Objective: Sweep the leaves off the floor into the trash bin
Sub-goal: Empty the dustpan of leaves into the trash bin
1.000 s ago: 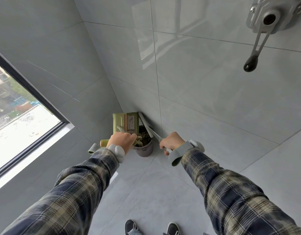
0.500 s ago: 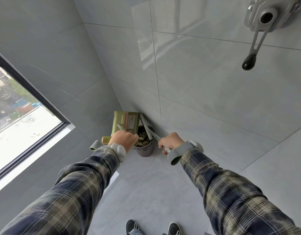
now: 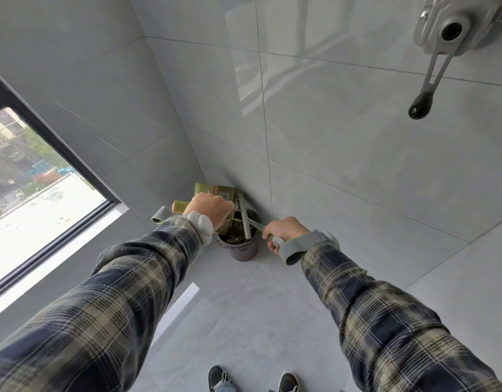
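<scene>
Stage: emptying, judged late in the task.
Left hand [image 3: 211,208]: clenched round the dustpan [image 3: 219,190] handle, pan tipped up, its lip over the bin [image 3: 243,250].
Right hand [image 3: 283,232]: grasping the brush [image 3: 245,219] by its handle, brush head lying across the bin mouth against the pan's lip.
Bin: dark, small, standing on the floor [image 3: 244,312] in the corner where two tiled walls meet.
Leaves [image 3: 233,236]: brownish litter visible inside the bin, under the pan edge. Whether any remain in the pan cannot be told; its inside faces away.
Done: leaves gathered and at least partly dumped, judging by the bin's contents.
Left: brush out whatever clings to the pan. One faint speck on the floor ahead of the shoes [image 3: 220,379], too small to identify; otherwise no leaves seen on the visible tiles.
</scene>
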Motion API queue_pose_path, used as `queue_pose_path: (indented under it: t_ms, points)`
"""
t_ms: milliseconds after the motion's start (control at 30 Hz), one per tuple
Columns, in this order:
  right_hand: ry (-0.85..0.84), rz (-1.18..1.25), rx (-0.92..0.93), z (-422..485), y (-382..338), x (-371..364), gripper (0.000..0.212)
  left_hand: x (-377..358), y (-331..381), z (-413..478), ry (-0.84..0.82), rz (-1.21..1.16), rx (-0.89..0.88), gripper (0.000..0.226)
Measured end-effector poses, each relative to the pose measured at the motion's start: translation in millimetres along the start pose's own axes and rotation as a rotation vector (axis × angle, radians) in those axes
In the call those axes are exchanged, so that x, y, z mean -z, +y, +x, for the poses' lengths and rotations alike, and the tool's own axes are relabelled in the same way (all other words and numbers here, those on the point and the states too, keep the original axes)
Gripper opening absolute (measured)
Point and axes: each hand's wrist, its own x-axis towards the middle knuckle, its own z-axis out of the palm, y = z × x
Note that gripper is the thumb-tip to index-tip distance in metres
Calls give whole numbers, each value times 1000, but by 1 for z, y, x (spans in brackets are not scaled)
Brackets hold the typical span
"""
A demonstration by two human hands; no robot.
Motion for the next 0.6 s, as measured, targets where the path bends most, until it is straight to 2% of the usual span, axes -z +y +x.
queue_pose_path:
  t_ms: [233,467,600]
  points:
    - [44,-90,19,5,-5,-3,2,-3,-16,-1,51,-2,59,10]
    - [27,-126,33,-3,-24,-2,8,7,-35,-5,91,-71,160,15]
    - [16,-166,54,-8,-48,-3,10,16,-52,-13,111,-167,281,20]
